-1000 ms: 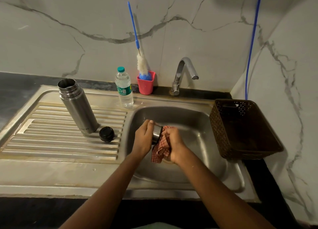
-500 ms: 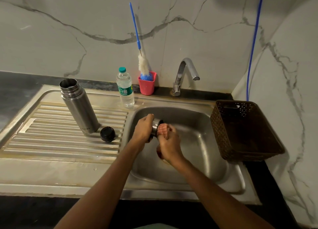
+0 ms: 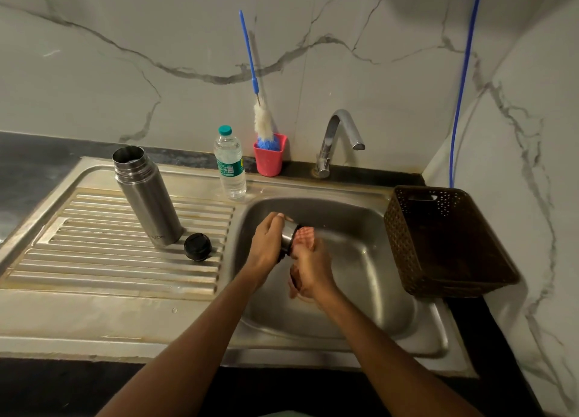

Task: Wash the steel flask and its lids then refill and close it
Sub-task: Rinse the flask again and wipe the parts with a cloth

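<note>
Over the sink basin (image 3: pixel 376 278) the left hand (image 3: pixel 266 245) grips the steel cup lid (image 3: pixel 288 238) while the right hand (image 3: pixel 313 271) clutches a red checked cloth (image 3: pixel 305 237) against its mouth; the open flask (image 3: pixel 147 197) and black inner lid (image 3: pixel 197 246) stand on the drainboard (image 3: pixel 94 260).

Flask lettering: one short word in pale letters stands low on the steel flask (image 3: pixel 147 197), just above its base, on the side turned to the camera. Its last letters look like "TON"; the first letters are too blurred to read.
Bottle label: a green-and-white printed band (image 3: pixel 229 167) wraps the middle of the clear water bottle (image 3: pixel 232 185). It bears lines of small print and a yellow patch at its right edge, all too small to read.
</note>
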